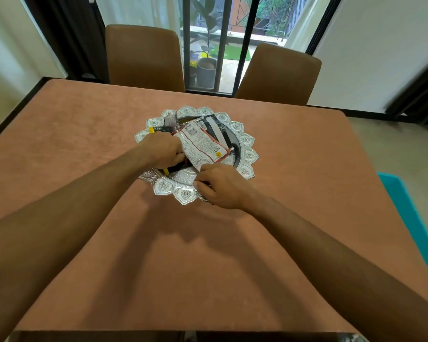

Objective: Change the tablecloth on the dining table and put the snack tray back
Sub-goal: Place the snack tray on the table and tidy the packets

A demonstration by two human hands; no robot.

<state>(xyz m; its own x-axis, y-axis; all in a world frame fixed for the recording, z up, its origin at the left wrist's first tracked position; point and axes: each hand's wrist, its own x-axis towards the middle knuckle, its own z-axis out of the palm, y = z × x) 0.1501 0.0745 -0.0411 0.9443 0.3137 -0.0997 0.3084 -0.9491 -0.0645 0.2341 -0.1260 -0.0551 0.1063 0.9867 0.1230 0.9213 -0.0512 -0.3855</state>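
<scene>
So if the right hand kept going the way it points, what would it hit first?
Probably the white snack packet on the silver tray; the right hand points toward it, curled close to its near end, though depth is unclear.

One head-worn wide-angle view looks forward and down across the table [84,144], close, toward the window [223,33].

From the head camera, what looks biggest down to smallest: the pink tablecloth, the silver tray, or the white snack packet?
1. pink tablecloth, filling most of the view
2. silver tray
3. white snack packet, lying on the tray
</scene>
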